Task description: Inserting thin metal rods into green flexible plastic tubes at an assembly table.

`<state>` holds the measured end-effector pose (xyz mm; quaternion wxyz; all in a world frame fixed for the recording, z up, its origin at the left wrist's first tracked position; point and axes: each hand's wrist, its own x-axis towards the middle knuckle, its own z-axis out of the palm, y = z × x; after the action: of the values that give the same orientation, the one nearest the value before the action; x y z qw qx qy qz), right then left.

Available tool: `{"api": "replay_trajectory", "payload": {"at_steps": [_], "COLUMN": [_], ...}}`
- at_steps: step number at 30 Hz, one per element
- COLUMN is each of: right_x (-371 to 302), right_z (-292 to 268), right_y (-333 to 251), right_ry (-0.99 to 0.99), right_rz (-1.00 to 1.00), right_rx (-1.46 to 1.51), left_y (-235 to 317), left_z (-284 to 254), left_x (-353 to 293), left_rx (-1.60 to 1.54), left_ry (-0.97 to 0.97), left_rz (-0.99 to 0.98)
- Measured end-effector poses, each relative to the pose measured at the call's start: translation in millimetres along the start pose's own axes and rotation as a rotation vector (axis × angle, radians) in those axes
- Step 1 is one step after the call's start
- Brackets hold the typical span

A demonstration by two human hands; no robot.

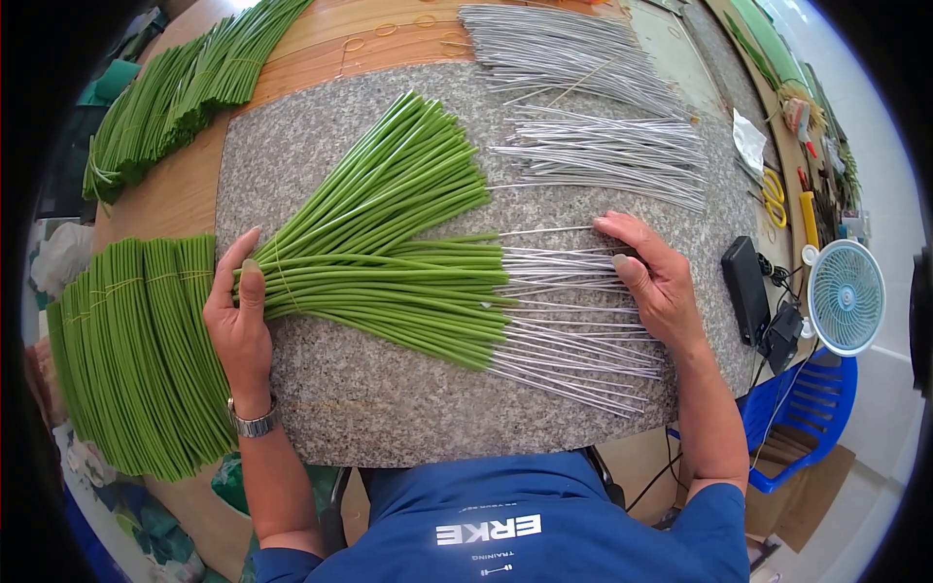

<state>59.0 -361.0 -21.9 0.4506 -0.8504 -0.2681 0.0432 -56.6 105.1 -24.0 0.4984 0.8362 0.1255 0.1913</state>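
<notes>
A fanned bundle of thin green tubes [408,287], bound with a rubber band near its left end, lies on the grey speckled stone slab [418,418]. My left hand [241,325] is closed round that bound end, thumb on the near side. Silvery wires [569,364] stick out of the right ends of the lower tubes; the upper tubes show no wire. Over these wires is my right hand [656,282], its thumb and index finger apart. The index fingertip touches the outer end of the topmost wire [549,230]. Its other fingers are mostly hidden.
Loose wires [612,151] and a larger wire pile [573,53] lie beyond. Banded green tube bundles [146,340] stand at left, more [185,97] at far left. Rightward are yellow scissors [773,199], a black power bank [745,291], a small fan [847,297] and a blue chair [807,408].
</notes>
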Motion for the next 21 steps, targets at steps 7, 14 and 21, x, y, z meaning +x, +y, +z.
{"api": "replay_trajectory", "payload": {"at_steps": [7, 14, 21], "right_x": [22.5, 35.3, 31.6], "right_z": [28.4, 51.0, 41.9], "right_y": [-23.4, -34.5, -30.8], "right_ry": [-0.088, -0.098, -0.033], "right_rz": [0.032, -0.026, -0.039], "right_rx": [0.276, 0.229, 0.166], "left_y": [-6.9, -6.0, 4.3], "left_z": [2.7, 5.6, 1.5], "left_x": [1.4, 4.2, 3.1], "left_rx": [-0.078, -0.087, -0.018], "left_ry": [0.027, 0.033, 0.066], "left_rz": [0.005, 0.008, 0.009]}}
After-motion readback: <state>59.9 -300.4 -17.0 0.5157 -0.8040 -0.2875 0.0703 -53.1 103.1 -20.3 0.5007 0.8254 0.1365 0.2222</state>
